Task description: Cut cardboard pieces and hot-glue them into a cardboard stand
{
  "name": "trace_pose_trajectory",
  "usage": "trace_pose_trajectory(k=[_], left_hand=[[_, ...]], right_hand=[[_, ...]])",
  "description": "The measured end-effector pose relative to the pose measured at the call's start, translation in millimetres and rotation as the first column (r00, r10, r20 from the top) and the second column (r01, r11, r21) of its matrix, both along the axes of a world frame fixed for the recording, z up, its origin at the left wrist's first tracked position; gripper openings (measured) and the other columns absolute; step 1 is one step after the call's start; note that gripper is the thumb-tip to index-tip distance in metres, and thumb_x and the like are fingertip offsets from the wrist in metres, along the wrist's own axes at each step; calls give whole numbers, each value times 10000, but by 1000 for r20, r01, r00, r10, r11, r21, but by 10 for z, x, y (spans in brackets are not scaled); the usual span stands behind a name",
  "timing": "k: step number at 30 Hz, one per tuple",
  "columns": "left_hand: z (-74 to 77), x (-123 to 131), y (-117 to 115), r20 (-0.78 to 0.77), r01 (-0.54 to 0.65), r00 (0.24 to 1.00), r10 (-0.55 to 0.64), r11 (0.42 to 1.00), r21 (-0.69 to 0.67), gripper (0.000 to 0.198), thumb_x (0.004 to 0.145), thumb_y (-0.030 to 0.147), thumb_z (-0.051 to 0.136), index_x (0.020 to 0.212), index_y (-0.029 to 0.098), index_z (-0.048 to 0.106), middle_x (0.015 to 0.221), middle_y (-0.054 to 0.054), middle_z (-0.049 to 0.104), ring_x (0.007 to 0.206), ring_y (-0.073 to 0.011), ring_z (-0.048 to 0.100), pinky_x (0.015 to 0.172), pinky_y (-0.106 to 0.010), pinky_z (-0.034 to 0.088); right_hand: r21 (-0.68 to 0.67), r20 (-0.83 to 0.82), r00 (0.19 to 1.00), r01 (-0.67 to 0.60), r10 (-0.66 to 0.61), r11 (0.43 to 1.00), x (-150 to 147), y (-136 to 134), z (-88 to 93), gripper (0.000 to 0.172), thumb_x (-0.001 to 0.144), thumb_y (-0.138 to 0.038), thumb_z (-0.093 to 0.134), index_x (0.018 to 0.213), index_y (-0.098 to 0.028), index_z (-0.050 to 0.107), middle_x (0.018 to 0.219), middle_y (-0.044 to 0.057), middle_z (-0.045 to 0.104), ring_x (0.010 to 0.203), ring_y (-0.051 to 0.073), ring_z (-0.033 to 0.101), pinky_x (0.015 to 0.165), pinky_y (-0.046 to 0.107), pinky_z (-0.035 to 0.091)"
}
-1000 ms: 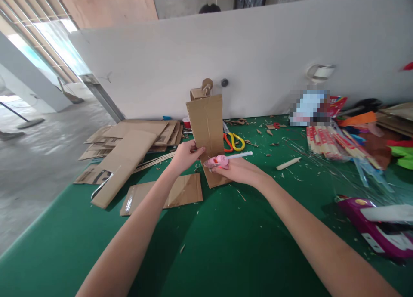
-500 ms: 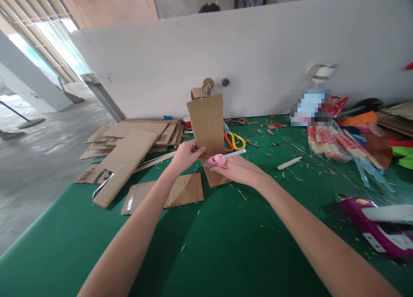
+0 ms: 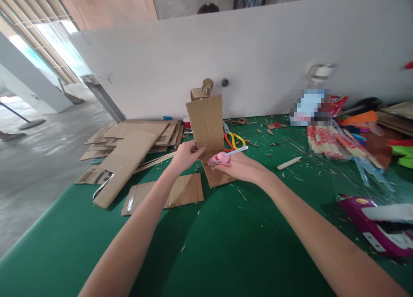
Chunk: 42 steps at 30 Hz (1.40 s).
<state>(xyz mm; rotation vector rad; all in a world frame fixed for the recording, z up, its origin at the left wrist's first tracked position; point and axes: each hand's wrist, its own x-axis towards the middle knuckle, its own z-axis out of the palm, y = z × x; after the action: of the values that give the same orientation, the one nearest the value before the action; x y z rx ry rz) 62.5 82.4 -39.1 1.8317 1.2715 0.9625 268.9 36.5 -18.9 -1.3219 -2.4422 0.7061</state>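
An upright cardboard panel (image 3: 206,120) stands on a flat cardboard base (image 3: 217,178) at the middle of the table. My left hand (image 3: 187,154) pinches the panel's lower left edge, thumb across its front. Closed around a pink hot glue gun (image 3: 219,159) is my right hand (image 3: 241,165), low in front of the panel and just above the base. A white glue stick (image 3: 237,151) pokes out of the gun's back end. The gun's nozzle tip is hard to make out. Behind the panel's top show a small cardboard box part and a cardboard roll (image 3: 207,85).
Scissors (image 3: 237,140) with red and yellow handles lie right behind my right hand. Stacked cardboard (image 3: 129,137) and a loose strip (image 3: 164,193) are on the left. Bundled chopsticks (image 3: 324,141), a loose glue stick (image 3: 289,162) and a purple device (image 3: 376,226) lie right.
My right hand has shifted slightly to the right with the glue gun along the foot of the panel. My left hand keeps its hold on the panel.
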Motion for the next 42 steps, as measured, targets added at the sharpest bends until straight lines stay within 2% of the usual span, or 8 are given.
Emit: trace_pose_trajectory(k=[5, 11, 19, 28, 36, 42], left_hand=[[18, 10, -17, 19, 0, 1000, 0, 1000, -14, 254, 778, 344, 590, 886, 121, 644, 853, -85, 706, 766, -223, 683, 627, -343, 586], [24, 9, -14, -21, -7, 1000, 7, 1000, 18, 232, 784, 338, 579, 837, 123, 647, 826, -88, 708, 730, -224, 682, 613, -351, 585], [25, 6, -19, -4, 11, 1000, -11, 1000, -4, 272, 782, 350, 575, 908, 119, 646, 873, -96, 715, 782, -238, 686, 638, -361, 587], [16, -3, -3, -9, 14, 1000, -14, 1000, -5, 266, 777, 361, 574, 887, 128, 641, 859, -87, 708, 780, -230, 679, 626, -351, 587], [13, -11, -12, -12, 7, 1000, -7, 1000, -4, 276, 771, 370, 592, 914, 140, 642, 875, -76, 703, 783, -220, 671, 630, -348, 587], [36, -5, -31, -5, 14, 1000, -14, 1000, -16, 252, 772, 361, 595, 898, 147, 634, 865, -72, 703, 790, -219, 673, 629, -340, 587]], right_hand=[[12, -50, 998, -42, 43, 999, 23, -13, -8, 213, 902, -328, 455, 1035, -286, 617, 997, 8, 667, 876, 181, 575, 742, 271, 398], [25, -27, 998, -53, 53, 998, -17, -10, -4, 221, 900, -330, 465, 1051, -287, 621, 1002, 15, 671, 876, 183, 582, 748, 275, 402], [13, -27, 999, -19, 19, 1000, 61, -4, -9, 216, 906, -354, 456, 1041, -302, 616, 1008, 11, 663, 872, 189, 581, 740, 279, 406], [51, 49, 998, -43, 41, 998, 98, 10, 44, 196, 901, -327, 460, 1019, -298, 614, 987, 10, 660, 876, 190, 574, 749, 283, 399], [7, -15, 1000, 3, -3, 1000, 236, 1, 17, 189, 889, -320, 469, 1004, -295, 617, 1020, 3, 653, 901, 193, 574, 793, 306, 412], [-22, 2, 1000, 17, -17, 1000, 302, 1, 33, 183, 890, -321, 465, 964, -290, 629, 963, 1, 662, 863, 191, 580, 775, 307, 426]])
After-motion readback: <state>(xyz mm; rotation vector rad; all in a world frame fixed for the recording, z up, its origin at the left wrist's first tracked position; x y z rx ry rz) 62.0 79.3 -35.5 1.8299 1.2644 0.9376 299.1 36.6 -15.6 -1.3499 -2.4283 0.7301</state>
